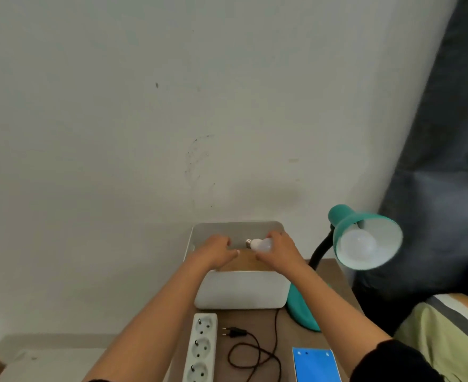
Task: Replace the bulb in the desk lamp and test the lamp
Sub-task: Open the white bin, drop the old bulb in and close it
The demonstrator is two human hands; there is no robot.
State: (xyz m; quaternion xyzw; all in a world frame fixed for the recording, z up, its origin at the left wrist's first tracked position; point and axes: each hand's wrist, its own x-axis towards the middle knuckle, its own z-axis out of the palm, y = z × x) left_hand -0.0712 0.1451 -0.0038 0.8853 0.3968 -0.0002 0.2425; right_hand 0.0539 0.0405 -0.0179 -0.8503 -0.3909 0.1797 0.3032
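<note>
Over a white bin (241, 295) on the desk (257, 326), the right hand (281, 248) pinches a spare bulb (259, 244), the left hand (216, 250) loosely curled, empty; a slack grip could drop and crack it.

A home room: scuffed plain wall (172, 106), small wooden table (334, 274), dark curtain (442, 133).
</note>
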